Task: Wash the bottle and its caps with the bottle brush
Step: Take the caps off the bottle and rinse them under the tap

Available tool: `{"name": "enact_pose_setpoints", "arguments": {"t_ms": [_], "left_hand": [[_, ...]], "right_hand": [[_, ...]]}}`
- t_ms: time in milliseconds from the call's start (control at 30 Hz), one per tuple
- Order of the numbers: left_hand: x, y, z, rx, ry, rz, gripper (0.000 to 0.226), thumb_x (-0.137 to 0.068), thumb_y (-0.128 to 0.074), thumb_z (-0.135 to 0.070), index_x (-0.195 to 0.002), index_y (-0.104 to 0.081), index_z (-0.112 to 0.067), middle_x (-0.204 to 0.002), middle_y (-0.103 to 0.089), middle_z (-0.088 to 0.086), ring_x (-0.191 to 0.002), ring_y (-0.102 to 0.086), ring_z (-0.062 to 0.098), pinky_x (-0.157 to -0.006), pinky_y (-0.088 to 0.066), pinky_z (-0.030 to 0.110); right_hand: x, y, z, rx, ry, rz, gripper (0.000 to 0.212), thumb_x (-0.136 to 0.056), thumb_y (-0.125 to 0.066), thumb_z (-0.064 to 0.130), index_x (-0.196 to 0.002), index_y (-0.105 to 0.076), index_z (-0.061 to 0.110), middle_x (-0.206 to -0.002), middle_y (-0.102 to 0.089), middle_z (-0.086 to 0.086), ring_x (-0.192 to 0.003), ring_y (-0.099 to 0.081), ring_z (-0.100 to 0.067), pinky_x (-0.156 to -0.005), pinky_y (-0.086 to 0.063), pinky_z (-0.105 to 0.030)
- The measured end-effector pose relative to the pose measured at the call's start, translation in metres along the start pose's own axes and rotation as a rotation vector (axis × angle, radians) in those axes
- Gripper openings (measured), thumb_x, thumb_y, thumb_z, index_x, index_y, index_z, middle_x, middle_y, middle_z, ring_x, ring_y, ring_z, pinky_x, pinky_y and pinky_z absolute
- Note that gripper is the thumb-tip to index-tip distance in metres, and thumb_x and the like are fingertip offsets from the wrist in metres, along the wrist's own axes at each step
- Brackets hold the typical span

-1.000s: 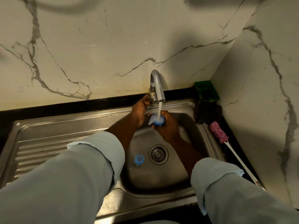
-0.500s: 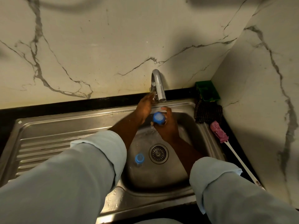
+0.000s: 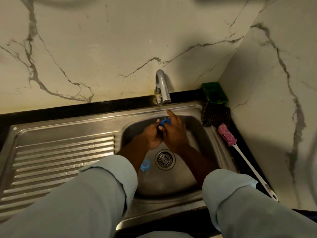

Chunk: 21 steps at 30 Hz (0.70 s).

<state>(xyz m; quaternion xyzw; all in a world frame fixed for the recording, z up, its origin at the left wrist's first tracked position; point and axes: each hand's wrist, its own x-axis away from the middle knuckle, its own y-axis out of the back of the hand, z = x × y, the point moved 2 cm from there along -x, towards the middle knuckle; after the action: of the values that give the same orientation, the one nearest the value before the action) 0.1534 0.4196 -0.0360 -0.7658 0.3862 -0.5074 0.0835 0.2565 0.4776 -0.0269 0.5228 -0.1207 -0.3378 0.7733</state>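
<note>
The blue cap is pinched between left hand and right hand, over the sink beneath a dry faucet. Cap-washing, I'd say (the bottle lies by the drain). Next, someone must fetch the bottle brush, idle on the right.

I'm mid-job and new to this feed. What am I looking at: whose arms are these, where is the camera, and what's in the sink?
There is no machine here. These are a person's two bare hands, filmed by one wide-angle camera worn on the head and looking down. The left hand and right hand together hold a blue cap over the steel sink, below the tap, which shows no water. A clear bottle with a blue top sits in the basin beside the drain. The pink-headed bottle brush lies at the sink's right edge, with no hand on it.
</note>
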Motion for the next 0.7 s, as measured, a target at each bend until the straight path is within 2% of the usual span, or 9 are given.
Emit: {"name": "enact_pose_setpoints", "arguments": {"t_ms": [67,167,300,367,433,500,567,633,700], "left_hand": [[-0.001,-0.004,-0.005,0.052,-0.034,0.008,0.045,-0.105,-0.047,-0.039,-0.128,-0.061,-0.003,-0.111,-0.072,0.017,-0.1,-0.068,0.022,-0.093,-0.052,0.032],[0.0,-0.011,-0.01,0.069,-0.061,0.024,0.043,-0.106,-0.044,-0.039,-0.12,-0.063,-0.003,-0.096,-0.072,0.014,-0.088,-0.067,0.019,-0.091,-0.052,0.029],[0.001,0.007,-0.01,-0.01,-0.078,-0.022,0.047,-0.106,-0.042,-0.043,-0.125,-0.063,-0.005,-0.097,-0.07,0.014,-0.086,-0.068,0.022,-0.074,-0.059,0.034],[0.003,0.015,-0.013,-0.155,-0.065,-0.047,0.045,-0.105,-0.041,-0.045,-0.114,-0.067,-0.01,-0.085,-0.067,0.009,-0.064,-0.059,0.015,-0.059,-0.049,0.027],[0.006,0.016,-0.014,-0.292,-0.031,-0.058,0.046,-0.104,-0.041,-0.051,-0.097,-0.069,-0.015,-0.072,-0.059,0.004,-0.057,-0.045,0.011,-0.056,-0.038,0.025],[0.005,0.015,-0.011,-0.302,-0.016,-0.054,0.047,-0.102,-0.042,-0.053,-0.095,-0.069,-0.016,-0.071,-0.062,0.003,-0.063,-0.05,0.013,-0.062,-0.041,0.027],[0.0,0.013,-0.005,-0.199,-0.026,-0.035,0.048,-0.101,-0.043,-0.053,-0.111,-0.07,-0.015,-0.095,-0.074,0.009,-0.088,-0.066,0.021,-0.082,-0.052,0.035],[0.001,0.01,0.002,-0.147,-0.031,0.002,0.049,-0.101,-0.044,-0.052,-0.124,-0.066,-0.015,-0.118,-0.072,0.014,-0.11,-0.064,0.029,-0.098,-0.049,0.044],[0.0,0.008,0.008,-0.162,-0.065,0.011,0.045,-0.102,-0.047,-0.049,-0.126,-0.064,-0.016,-0.12,-0.069,0.014,-0.104,-0.063,0.026,-0.098,-0.049,0.044]], "right_hand": [[-0.002,0.005,0.009,0.042,-0.052,-0.1,0.033,-0.101,-0.046,0.038,-0.116,-0.067,0.018,-0.138,-0.052,-0.005,-0.124,-0.045,-0.026,-0.101,-0.035,-0.04],[-0.006,0.008,0.016,0.002,-0.044,-0.161,0.037,-0.1,-0.041,0.036,-0.104,-0.071,0.014,-0.109,-0.063,-0.005,-0.101,-0.056,-0.026,-0.084,-0.042,-0.04],[-0.009,0.016,0.013,-0.153,0.201,0.148,0.035,-0.104,-0.042,0.032,-0.12,-0.066,0.013,-0.12,-0.064,-0.009,-0.106,-0.06,-0.022,-0.093,-0.05,-0.038],[-0.006,0.021,0.003,-0.038,0.365,0.226,0.037,-0.103,-0.041,0.032,-0.129,-0.062,0.016,-0.127,-0.064,-0.006,-0.112,-0.058,-0.021,-0.097,-0.047,-0.037],[-0.004,0.024,-0.002,0.02,0.391,0.202,0.033,-0.104,-0.042,0.03,-0.128,-0.06,0.017,-0.125,-0.065,-0.005,-0.109,-0.058,-0.022,-0.094,-0.048,-0.04],[-0.004,0.022,0.005,-0.031,0.279,0.206,0.029,-0.106,-0.041,0.028,-0.123,-0.061,0.014,-0.118,-0.066,-0.008,-0.102,-0.061,-0.024,-0.09,-0.051,-0.043],[-0.007,0.015,0.013,-0.073,0.105,0.253,0.032,-0.107,-0.038,0.033,-0.118,-0.061,0.014,-0.113,-0.067,-0.01,-0.098,-0.064,-0.025,-0.087,-0.052,-0.046],[-0.01,0.007,0.016,-0.202,-0.096,0.176,0.038,-0.105,-0.035,0.042,-0.112,-0.063,0.017,-0.104,-0.069,-0.009,-0.092,-0.066,-0.025,-0.084,-0.055,-0.045],[-0.014,0.0,0.015,-0.444,-0.356,0.052,0.033,-0.106,-0.042,0.039,-0.107,-0.066,0.015,-0.096,-0.07,-0.006,-0.085,-0.067,-0.02,-0.079,-0.055,-0.039]]}}
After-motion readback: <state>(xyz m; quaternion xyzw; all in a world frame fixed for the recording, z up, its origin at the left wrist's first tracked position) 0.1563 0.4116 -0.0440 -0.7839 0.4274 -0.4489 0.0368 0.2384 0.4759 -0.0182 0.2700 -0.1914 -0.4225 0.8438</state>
